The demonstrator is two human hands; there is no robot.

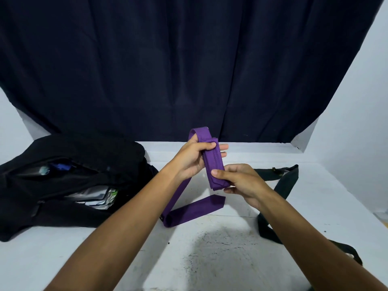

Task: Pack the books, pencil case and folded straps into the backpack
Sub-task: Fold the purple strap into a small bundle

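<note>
A purple strap (214,164) is partly folded into a flat bundle held above the table. My left hand (193,158) grips the bundle's upper end, thumb across the front. My right hand (237,181) pinches its lower end. The strap's loose tail (193,211) hangs down and lies on the table. A black backpack (69,185) lies open at the left, with books (98,197) showing in its main pocket and a blue item (60,166) in an upper pocket. A dark green strap (287,181) lies unfolded on the right.
The white table (210,248) has a worn dark patch near the front. A dark curtain (189,70) hangs behind it, with white walls on both sides. The green strap runs under my right forearm toward the front right edge.
</note>
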